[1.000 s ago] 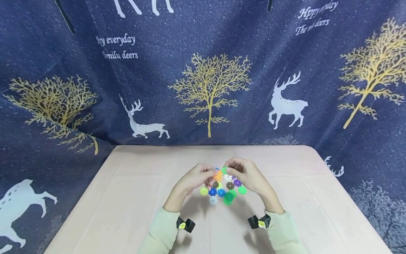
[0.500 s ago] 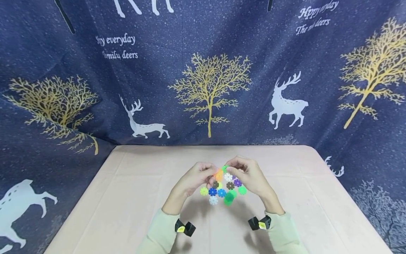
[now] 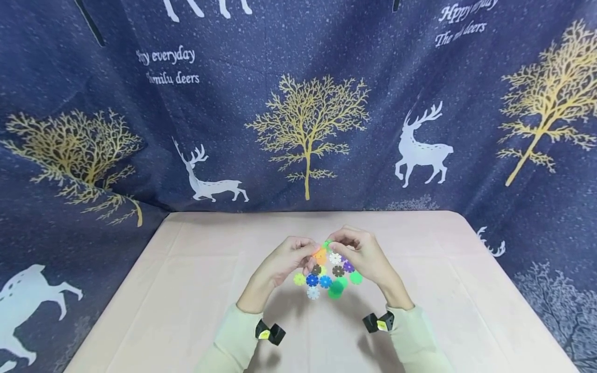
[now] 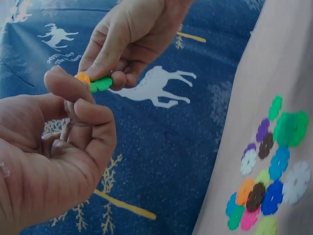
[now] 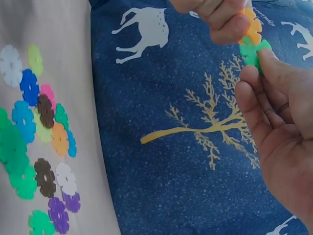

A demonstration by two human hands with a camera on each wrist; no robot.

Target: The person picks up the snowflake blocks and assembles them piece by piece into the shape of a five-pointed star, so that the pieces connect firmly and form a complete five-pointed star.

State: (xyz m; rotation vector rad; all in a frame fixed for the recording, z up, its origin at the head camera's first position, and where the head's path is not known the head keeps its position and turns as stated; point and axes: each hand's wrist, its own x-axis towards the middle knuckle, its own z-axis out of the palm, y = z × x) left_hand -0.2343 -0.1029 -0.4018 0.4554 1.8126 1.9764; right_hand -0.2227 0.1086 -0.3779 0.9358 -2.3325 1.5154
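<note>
Above the table, my left hand (image 3: 293, 259) pinches an orange snowflake disc (image 5: 254, 27) between thumb and fingers. My right hand (image 3: 361, 255) holds a green snowflake disc (image 5: 251, 53) the same way, close in from the right. Seen from the right wrist, both discs are flat and notched, and their edges meet and overlap. In the left wrist view the green disc (image 4: 101, 84) shows edge-on beside the orange disc (image 4: 82, 77), whose greater part hides behind the left thumb.
Under the hands, several loose snowflake discs lie on the pale pink tablecloth (image 3: 196, 290), among them a dark blue disc (image 3: 312, 280), a white disc (image 3: 335, 258) and a purple disc (image 5: 58, 215). Some green discs (image 4: 290, 129) overlap in a pile. A blue deer-print curtain (image 3: 298, 46) hangs behind.
My right hand has moved slightly left and up, bringing the green disc against the orange one. The left hand stays nearly in place. The discs on the table lie as before.
</note>
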